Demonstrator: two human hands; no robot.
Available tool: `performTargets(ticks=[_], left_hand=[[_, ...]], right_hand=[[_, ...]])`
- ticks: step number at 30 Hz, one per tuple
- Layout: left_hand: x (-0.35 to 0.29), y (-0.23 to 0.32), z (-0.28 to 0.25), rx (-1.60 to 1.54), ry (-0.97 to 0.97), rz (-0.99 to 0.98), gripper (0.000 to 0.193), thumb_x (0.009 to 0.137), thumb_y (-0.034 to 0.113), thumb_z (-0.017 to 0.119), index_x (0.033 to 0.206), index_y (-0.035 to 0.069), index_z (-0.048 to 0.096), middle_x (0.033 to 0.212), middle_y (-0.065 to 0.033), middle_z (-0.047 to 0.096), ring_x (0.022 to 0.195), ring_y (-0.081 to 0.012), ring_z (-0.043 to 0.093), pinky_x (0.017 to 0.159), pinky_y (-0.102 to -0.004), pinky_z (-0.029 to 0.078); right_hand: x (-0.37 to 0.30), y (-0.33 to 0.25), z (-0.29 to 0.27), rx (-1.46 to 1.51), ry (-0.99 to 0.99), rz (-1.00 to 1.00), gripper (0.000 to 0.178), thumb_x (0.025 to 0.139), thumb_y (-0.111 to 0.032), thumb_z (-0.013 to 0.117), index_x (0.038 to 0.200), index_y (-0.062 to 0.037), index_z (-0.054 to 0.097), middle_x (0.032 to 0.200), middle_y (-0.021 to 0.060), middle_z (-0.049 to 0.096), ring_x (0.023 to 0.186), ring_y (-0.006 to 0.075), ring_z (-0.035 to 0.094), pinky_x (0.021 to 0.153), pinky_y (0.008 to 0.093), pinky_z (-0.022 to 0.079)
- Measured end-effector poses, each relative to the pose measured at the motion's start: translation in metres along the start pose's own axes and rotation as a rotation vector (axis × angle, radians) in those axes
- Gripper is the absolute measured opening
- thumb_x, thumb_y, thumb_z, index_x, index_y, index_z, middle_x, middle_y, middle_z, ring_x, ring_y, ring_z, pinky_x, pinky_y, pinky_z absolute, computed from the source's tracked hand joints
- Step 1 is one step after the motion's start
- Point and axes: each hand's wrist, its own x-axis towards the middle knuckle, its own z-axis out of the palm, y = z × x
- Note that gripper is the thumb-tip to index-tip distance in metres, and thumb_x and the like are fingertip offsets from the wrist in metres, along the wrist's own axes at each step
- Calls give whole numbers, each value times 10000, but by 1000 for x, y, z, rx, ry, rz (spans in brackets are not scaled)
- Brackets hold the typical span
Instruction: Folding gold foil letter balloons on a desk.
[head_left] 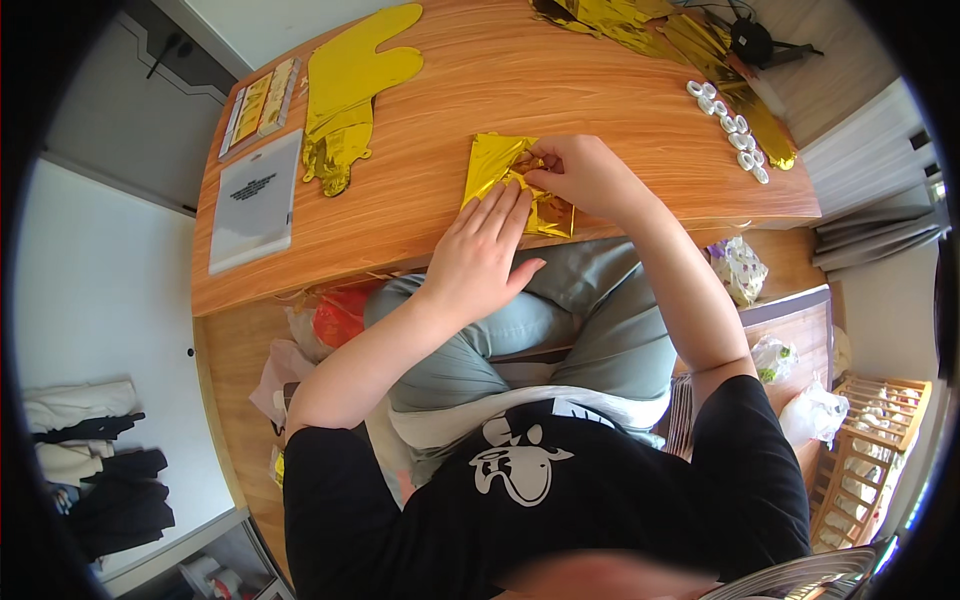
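A folded gold foil balloon [486,160] lies in a shiny, creased rectangle by the table's front edge. My left hand [485,225] rests flat on its lower left part, fingers stretched out and thumb apart. At the upper right of the foil, my right hand [575,175] pinches its edge between thumb and fingers. Part of the foil is hidden beneath both hands. Farther left, a flat gold foil balloon [350,75] with rounded lobes is spread out, its near end crumpled.
A clear plastic pouch [255,205] and a flat printed box [262,105] lie at the table's left. Several white ribbon rolls [735,125] sit at the right. Beyond them are more gold foil pieces [620,25] and a black device [752,42]. The wooden tabletop [470,80] ends just before my lap.
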Motion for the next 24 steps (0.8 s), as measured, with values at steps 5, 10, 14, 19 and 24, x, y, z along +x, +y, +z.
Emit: performTargets(ticks=[5, 10, 14, 19, 24], left_hand=[[0, -6, -6, -6, -38, 17, 739, 941, 395, 705, 1501, -23, 465, 1538, -245, 497, 1441, -382, 475, 1178, -511, 401], [4, -20, -11, -74, -75, 60, 685, 951, 377, 688, 1483, -10, 494, 1541, -231, 501, 1450, -374, 468, 1176, -498, 410], [6, -28, -21, -132, -180, 82, 664, 984, 372, 657, 1504, -2, 487, 1582, -210, 469, 1486, -367, 424, 1205, -481, 376], [15, -43, -29, -261, -280, 93, 707, 1011, 398, 631, 1566, 12, 423, 1630, -210, 404, 1519, -359, 380, 1249, -465, 309], [42, -90, -30, -1175, -302, -288, 658, 1091, 379, 513, 1638, 68, 319, 1669, -177, 365, 1547, -300, 352, 1269, -416, 239]], right_hand=[[-15, -13, -10, 161, 89, 14, 323, 892, -149, 773, 1174, 1, 723, 1062, 147, 705, 880, 251, 698, 783, 352, 557], [-52, 6, 3, -236, 327, -558, 323, 859, -123, 789, 1165, -44, 725, 1166, 124, 690, 1007, 312, 682, 879, 407, 553], [-65, 15, 18, -372, 244, -611, 304, 871, -110, 758, 1166, -43, 726, 1231, 108, 695, 1083, 328, 677, 946, 444, 552], [-77, 12, 29, -339, 264, -516, 311, 889, -109, 738, 1189, -29, 719, 1248, 111, 697, 1104, 329, 674, 971, 438, 550], [-83, -21, 67, -493, 413, -284, 289, 939, -138, 682, 1202, -18, 685, 1247, 134, 691, 1158, 319, 663, 1068, 475, 499]])
